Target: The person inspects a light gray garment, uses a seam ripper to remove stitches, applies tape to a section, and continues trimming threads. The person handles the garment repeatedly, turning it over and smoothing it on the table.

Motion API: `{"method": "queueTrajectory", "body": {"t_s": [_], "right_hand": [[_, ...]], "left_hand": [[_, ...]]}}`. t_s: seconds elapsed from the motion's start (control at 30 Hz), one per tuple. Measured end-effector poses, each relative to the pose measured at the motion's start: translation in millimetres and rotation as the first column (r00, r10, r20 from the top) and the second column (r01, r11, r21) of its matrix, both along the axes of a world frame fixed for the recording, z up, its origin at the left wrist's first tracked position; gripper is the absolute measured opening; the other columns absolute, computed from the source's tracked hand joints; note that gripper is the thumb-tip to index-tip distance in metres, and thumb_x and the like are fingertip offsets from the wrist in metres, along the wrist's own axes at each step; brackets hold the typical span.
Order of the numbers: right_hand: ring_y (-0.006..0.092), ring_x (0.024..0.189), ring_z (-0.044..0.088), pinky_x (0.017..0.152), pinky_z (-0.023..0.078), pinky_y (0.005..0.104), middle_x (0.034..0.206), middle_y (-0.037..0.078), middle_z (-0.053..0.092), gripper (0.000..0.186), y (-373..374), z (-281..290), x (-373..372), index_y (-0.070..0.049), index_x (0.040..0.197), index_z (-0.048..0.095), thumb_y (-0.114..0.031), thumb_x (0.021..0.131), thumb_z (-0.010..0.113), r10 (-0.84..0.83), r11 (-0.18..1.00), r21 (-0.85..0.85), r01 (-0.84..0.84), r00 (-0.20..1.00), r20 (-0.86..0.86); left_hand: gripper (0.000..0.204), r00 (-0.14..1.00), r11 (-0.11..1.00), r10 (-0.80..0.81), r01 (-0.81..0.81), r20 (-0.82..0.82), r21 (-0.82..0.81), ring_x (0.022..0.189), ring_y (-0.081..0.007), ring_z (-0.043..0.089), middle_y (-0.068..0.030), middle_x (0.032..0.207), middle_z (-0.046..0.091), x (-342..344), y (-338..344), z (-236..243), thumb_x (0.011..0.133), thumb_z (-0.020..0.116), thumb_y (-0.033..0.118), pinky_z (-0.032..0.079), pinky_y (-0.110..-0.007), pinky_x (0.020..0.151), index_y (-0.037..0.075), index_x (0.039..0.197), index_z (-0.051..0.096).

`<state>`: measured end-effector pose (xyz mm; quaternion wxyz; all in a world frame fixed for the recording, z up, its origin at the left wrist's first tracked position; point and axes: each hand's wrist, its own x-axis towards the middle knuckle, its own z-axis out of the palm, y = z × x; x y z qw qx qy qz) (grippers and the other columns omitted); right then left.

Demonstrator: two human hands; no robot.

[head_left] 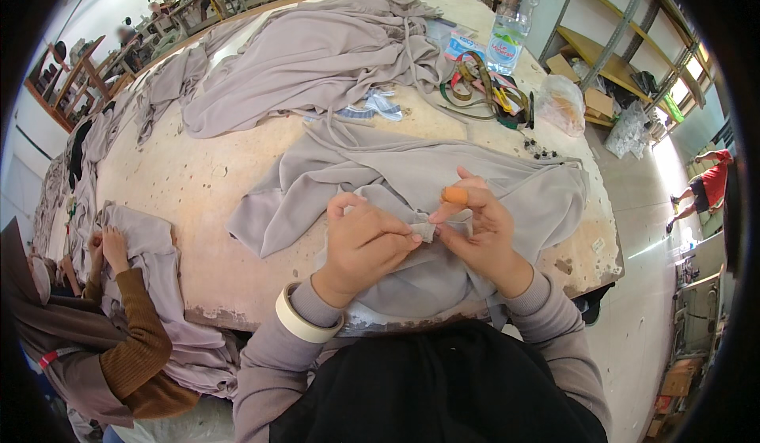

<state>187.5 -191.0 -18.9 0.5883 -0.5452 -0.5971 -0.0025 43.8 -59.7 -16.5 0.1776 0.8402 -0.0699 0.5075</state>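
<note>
A grey-mauve garment (348, 175) lies spread in loose folds on the table in front of me. Over its near part, my left hand (366, 243) pinches a small folded edge of the cloth between thumb and forefinger. The same bit of fabric is gripped from the other side by my right hand (480, 225), thumb and forefinger together and the other fingers raised. An orange band (454, 196) wraps one finger of the right hand. Around my left wrist sits a roll of cream tape (294, 320).
Beyond lies a heap of similar grey cloth (317, 55). Green-and-red straps (475, 87), a water bottle (511, 27) and a clear plastic bag (560, 102) stand at the far right of the table (214, 245). On the left, a co-worker's hands (111, 245) handle matching fabric.
</note>
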Motion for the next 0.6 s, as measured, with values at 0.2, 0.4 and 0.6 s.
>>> {"method": "queueTrajectory", "body": {"t_s": [0.2,0.4,0.6], "right_hand": [[0.0152,0.086,0.056,0.103,0.027,0.0485,0.079,-0.003,0.066,0.04,-2,3,1,-0.007,0.104,0.058,0.001,0.067,0.069,0.01,1.0,0.003,-0.01,1.0,0.009],[0.0087,0.085,0.053,0.082,0.045,0.0291,0.09,0.003,0.056,0.035,-3,1,-5,-0.002,0.109,0.05,0.006,0.077,0.061,0.21,0.949,-0.127,-0.288,0.882,-0.423],[0.0055,0.08,0.05,0.067,0.043,0.0183,0.091,0.003,0.051,0.046,1,-3,-3,-0.002,0.121,0.039,0.006,0.08,0.058,0.224,0.913,-0.121,-0.39,0.725,-0.651]], "left_hand": [[0.016,1.0,1.0,-0.004,0.004,-0.012,-0.011,0.065,-0.0091,0.052,0.0081,0.074,0.06,0,-1,2,0.062,0.075,0.01,0.032,-0.035,0.08,0.017,0.068,0.062],[0.013,0.953,0.889,-0.199,0.079,-0.227,-0.452,0.06,-0.0065,0.052,0.0036,0.072,0.061,0,-1,1,0.07,0.075,0.01,0.039,-0.027,0.073,0.01,0.077,0.064],[0.014,0.808,0.124,-0.587,0.028,-0.05,-0.992,0.069,-0.0031,0.053,-0.0025,0.079,0.064,3,-1,-9,0.081,0.067,0.009,0.042,-0.015,0.061,-0.003,0.088,0.065]]}}
